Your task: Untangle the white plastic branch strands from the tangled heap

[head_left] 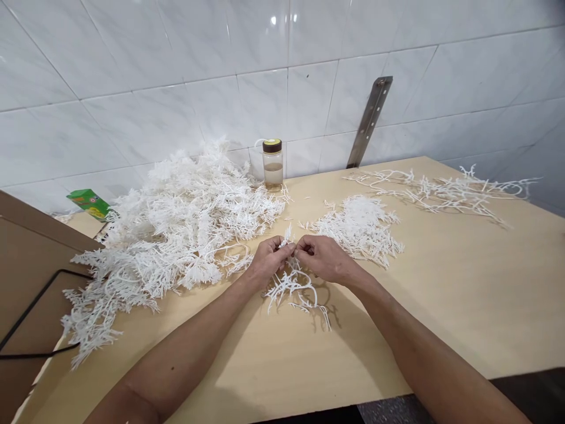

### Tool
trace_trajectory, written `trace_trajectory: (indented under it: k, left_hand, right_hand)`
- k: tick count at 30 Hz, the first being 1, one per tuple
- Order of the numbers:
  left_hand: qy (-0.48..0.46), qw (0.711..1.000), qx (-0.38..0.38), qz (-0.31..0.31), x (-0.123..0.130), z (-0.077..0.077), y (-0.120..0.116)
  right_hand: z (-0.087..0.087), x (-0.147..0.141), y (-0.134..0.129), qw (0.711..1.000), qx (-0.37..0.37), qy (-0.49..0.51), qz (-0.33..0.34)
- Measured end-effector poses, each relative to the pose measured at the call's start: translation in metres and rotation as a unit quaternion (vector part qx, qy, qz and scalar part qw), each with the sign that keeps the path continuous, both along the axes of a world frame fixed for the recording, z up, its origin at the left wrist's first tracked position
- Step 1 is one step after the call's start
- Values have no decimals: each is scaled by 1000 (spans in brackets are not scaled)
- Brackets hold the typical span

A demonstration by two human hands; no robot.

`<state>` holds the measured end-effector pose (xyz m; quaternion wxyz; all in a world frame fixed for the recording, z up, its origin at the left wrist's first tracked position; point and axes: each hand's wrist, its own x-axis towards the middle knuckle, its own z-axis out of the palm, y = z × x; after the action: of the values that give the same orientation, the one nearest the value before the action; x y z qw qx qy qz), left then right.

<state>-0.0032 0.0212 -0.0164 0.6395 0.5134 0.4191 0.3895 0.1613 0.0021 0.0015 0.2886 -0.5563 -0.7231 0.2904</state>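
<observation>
My left hand (270, 257) is closed around a white plastic foliage sprig (296, 285), whose branching stems hang below the fingers over the table. A feathery tip of it sticks up past the left thumb. Close against it, my right hand (323, 257) pinches at the same sprig with thumb and forefinger; the exact spot it grips is hidden by the fingers. To the left lies a large heap of white foliage sprigs (185, 212). Just beyond my right hand is a smaller pile of short white pieces (359, 227).
Bare, thin white stems (441, 189) lie at the table's far right. A dark-capped bottle (273, 168) of liquid stands near the tiled wall. A metal strip (371, 121) leans there. On the left are a green box (89, 203) and a brown cardboard panel (39, 300).
</observation>
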Motion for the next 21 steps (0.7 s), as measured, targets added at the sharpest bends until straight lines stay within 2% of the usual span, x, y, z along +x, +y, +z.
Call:
trace_trajectory:
  k: [6, 10, 12, 14, 17, 19, 21]
  left_hand:
    - [14, 999, -43, 31, 5, 0, 3]
    - [28, 995, -39, 88, 7, -2, 5]
    - [31, 996, -25, 81, 5, -2, 5]
    - [29, 998, -14, 47, 2, -1, 3]
    - [17, 1000, -25, 4, -2, 2, 1]
    - [7, 999, -37, -9, -3, 3, 1]
    - [1, 999, -39, -9, -3, 3, 2]
  right_hand:
    - [-2, -9, -4, 999, 37, -14, -7]
    - [3, -13, -9, 996, 67, -11, 60]
    - [6, -9, -8, 996, 72, 20, 52]
    - [7, 2, -4, 996, 60, 66, -25]
    - [3, 27, 7, 977, 44, 110, -175]
    - [0, 42, 12, 962, 63, 96, -249]
    - [-1, 51, 15, 950, 90, 57, -295]
